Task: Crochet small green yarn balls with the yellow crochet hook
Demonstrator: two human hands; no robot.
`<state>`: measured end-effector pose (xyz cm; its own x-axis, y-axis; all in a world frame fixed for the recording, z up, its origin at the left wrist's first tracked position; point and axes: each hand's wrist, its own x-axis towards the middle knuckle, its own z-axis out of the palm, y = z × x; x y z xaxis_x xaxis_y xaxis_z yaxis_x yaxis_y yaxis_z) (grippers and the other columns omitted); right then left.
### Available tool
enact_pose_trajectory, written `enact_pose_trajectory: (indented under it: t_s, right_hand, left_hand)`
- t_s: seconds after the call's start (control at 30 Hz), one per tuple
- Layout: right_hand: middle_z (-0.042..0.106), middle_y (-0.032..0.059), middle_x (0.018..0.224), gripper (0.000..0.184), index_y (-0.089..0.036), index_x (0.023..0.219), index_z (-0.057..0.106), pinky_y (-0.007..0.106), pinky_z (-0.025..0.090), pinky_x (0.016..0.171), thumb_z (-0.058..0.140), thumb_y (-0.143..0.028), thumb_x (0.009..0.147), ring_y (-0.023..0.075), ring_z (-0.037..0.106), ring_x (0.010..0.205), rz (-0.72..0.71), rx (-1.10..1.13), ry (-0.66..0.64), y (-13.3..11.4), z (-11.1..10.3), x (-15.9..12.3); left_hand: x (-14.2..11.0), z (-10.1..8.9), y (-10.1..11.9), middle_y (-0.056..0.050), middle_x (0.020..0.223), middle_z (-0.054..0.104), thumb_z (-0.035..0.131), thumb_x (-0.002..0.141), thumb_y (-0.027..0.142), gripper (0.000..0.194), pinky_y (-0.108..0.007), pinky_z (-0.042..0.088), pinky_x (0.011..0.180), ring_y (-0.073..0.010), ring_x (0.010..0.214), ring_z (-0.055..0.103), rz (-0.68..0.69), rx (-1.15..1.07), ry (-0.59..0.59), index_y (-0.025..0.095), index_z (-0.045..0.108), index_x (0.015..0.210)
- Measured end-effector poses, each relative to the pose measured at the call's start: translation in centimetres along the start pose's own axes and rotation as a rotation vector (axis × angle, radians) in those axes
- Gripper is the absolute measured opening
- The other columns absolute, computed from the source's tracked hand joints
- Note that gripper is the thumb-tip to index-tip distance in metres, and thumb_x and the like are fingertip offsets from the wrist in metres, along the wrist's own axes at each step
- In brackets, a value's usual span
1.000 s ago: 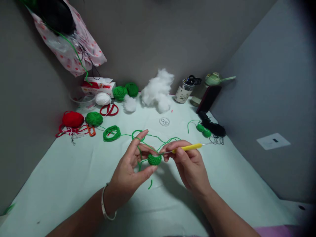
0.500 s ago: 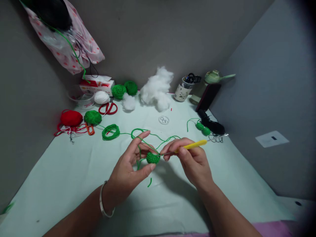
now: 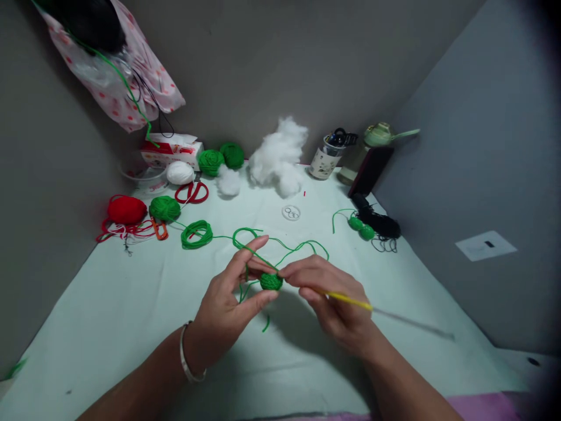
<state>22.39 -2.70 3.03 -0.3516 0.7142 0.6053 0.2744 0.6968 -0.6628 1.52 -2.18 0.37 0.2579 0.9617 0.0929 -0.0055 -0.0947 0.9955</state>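
Note:
Between the thumb and fingers of my left hand (image 3: 234, 286) sits a small green crochet piece (image 3: 271, 281), cup-like and tightly stitched. Green yarn (image 3: 254, 250) runs over my raised left index finger to the piece. My right hand (image 3: 335, 292) is closed on a crochet hook with a yellow handle (image 3: 350, 301); its rear metal shaft points out to the right, blurred. The right fingertips meet the top right edge of the piece, and they hide the hook's working tip. A short green yarn scrap (image 3: 266, 323) lies just below.
Left on the table are red yarn (image 3: 127, 209), green yarn balls (image 3: 165, 208), a coil (image 3: 197, 234) and red-handled scissors (image 3: 191, 193). White stuffing (image 3: 280, 158) is at the back. A cup (image 3: 325, 159), a phone-like dark slab (image 3: 370, 169) and black yarn (image 3: 379, 223) stand or lie right.
The hook's rear end has swung down and to the right as my right hand turned. My right fingertips have moved closer to the crochet piece, which stays in my left hand.

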Motion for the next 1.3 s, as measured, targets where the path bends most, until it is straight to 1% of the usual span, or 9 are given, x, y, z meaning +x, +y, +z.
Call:
enact_pose_trajectory:
  t_s: [0.13,0.3,0.47,0.57,0.7,0.8,0.93,1.1,1.3]
  right_hand:
    - [0.080,0.0113,0.106,0.026,-0.025,0.121,0.072,0.037,0.064,0.073,0.059,-0.016,0.101,0.0227,0.077,0.089,-0.124,-0.188,0.033,-0.1,0.7,-0.6]
    - [0.081,0.0044,0.103,0.035,-0.040,0.118,0.078,0.042,0.069,0.078,0.075,-0.018,0.092,0.0257,0.078,0.088,-0.039,-0.336,0.097,0.6,2.1,-1.5]
    - [0.080,0.0020,0.094,0.042,-0.045,0.118,0.078,0.042,0.070,0.075,0.079,-0.014,0.089,0.0248,0.079,0.082,-0.134,-0.354,0.110,0.7,2.5,-1.8]
    - [0.078,0.0038,0.102,0.038,-0.039,0.124,0.076,0.038,0.070,0.075,0.073,-0.015,0.094,0.0226,0.079,0.085,-0.097,-0.214,0.166,0.7,2.4,-1.9]
    - [0.075,0.0088,0.106,0.032,-0.028,0.128,0.076,0.031,0.066,0.072,0.063,-0.016,0.102,0.0190,0.077,0.088,-0.096,-0.004,0.235,0.7,2.3,-1.3]
    - [0.078,0.0091,0.102,0.027,-0.026,0.124,0.077,0.034,0.065,0.075,0.062,-0.017,0.103,0.0199,0.076,0.091,-0.030,0.106,0.216,0.9,1.9,-0.8]
    - [0.080,0.0052,0.095,0.025,-0.028,0.115,0.080,0.035,0.062,0.078,0.064,-0.015,0.101,0.0193,0.074,0.088,0.106,0.198,0.208,1.1,1.5,-0.7]
    - [0.078,0.0041,0.089,0.017,-0.027,0.102,0.083,0.030,0.060,0.066,0.066,-0.025,0.101,0.0151,0.072,0.071,0.347,0.500,0.247,1.0,1.2,-0.7]
    - [0.077,0.0052,0.080,0.015,-0.020,0.089,0.084,0.024,0.057,0.057,0.076,-0.032,0.094,0.0124,0.069,0.062,0.478,0.705,0.315,0.4,0.9,0.2]
  left_hand:
    - [-0.2,0.6,0.0,-0.004,0.103,0.075,0.082,0.086,0.023,0.070,-0.034,0.056,0.098,-0.0211,0.100,0.071,-0.028,-0.078,0.074,0.027,0.055,0.150]
    - [-0.8,1.4,0.2,-0.004,0.108,0.071,0.076,0.094,0.034,0.065,-0.031,0.058,0.092,-0.0193,0.099,0.070,-0.090,-0.254,0.125,0.029,0.050,0.154]
    - [-0.8,1.5,0.6,-0.001,0.103,0.065,0.076,0.095,0.034,0.070,-0.024,0.056,0.083,-0.0140,0.089,0.066,-0.181,-0.519,0.008,0.032,0.045,0.158]
    - [-0.4,1.1,0.9,0.000,0.096,0.064,0.081,0.090,0.032,0.077,-0.023,0.053,0.073,-0.0116,0.076,0.063,-0.300,-0.731,-0.126,0.025,0.044,0.158]
    - [0.2,0.5,0.9,-0.003,0.096,0.067,0.084,0.085,0.029,0.085,-0.025,0.051,0.069,-0.0129,0.072,0.065,-0.400,-0.789,-0.185,0.018,0.042,0.158]
    - [0.5,0.1,0.6,-0.002,0.095,0.066,0.083,0.085,0.027,0.086,-0.026,0.049,0.070,-0.0131,0.074,0.063,-0.361,-0.744,-0.182,0.018,0.041,0.159]
    - [0.9,-0.4,0.4,0.002,0.092,0.058,0.084,0.081,0.023,0.081,-0.024,0.045,0.072,-0.0117,0.078,0.054,-0.293,-0.631,-0.103,0.023,0.050,0.155]
    - [1.0,-1.0,0.5,0.003,0.095,0.057,0.082,0.080,0.023,0.073,-0.024,0.040,0.071,-0.0123,0.081,0.050,-0.254,-0.533,-0.145,0.032,0.059,0.149]
    - [1.1,-1.1,1.0,0.000,0.097,0.060,0.079,0.079,0.019,0.060,-0.027,0.041,0.078,-0.0140,0.085,0.052,-0.230,-0.559,-0.171,0.030,0.069,0.137]
